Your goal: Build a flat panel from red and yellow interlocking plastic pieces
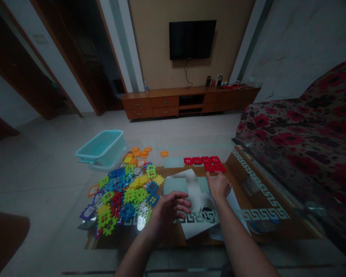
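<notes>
My left hand (174,206) hovers over the glass table, palm turned inward, its fingers apart and slightly bent with nothing in them. Further right, my right hand (218,184) is closed, with thumb and fingertips at the near edge of the red interlocking plastic tiles (206,160). These tiles lie joined in a row, with a shorter second row at its right end. Fingers partly hide the nearest red tile. Left of my left hand spreads a heap of mixed-colour interlocking tiles (132,188). A single orange tile (164,154) lies apart near the far edge.
A light-blue plastic tub (100,148) stands beyond the heap at the left. Papers (187,229) show under the patterned glass tabletop. A floral sofa (300,119) is on the right. A low wooden cabinet (164,102) and a wall television (192,40) are at the back.
</notes>
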Available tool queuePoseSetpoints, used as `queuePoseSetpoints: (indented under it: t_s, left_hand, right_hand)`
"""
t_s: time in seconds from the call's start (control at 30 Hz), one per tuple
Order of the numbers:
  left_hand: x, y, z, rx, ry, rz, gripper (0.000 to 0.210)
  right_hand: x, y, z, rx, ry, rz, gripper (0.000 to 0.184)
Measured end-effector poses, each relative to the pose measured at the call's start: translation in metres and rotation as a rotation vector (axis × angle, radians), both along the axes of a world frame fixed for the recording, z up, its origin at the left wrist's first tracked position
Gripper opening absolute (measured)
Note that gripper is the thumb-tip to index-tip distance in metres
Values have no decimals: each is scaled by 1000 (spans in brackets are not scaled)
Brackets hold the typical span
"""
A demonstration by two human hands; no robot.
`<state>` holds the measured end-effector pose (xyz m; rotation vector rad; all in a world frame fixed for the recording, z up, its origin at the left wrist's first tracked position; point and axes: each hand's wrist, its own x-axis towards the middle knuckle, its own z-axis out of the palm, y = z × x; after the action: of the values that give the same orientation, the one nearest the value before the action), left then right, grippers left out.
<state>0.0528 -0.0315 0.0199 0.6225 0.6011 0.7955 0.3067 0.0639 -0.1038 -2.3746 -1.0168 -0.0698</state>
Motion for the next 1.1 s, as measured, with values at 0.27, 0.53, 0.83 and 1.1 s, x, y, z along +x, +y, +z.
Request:
queuePoseSetpoints:
  t_s: [0.27, 0.53, 0.83, 1.1]
  left_hand:
    - [-1, 0, 0, 10, -1, 1, 50]
    - [0, 0, 0, 7, 8, 1, 50]
    - [0, 0, 2, 19, 2, -4, 50]
    - [1, 0, 3, 21, 18, 7, 51]
  right_hand:
    - [-1, -1, 4, -12, -1, -3, 37]
    - [0, 0, 0, -14, 2, -5, 38]
    - [2, 0, -2, -9, -1, 6, 38]
    - [1, -2, -4, 14, -14, 16, 37]
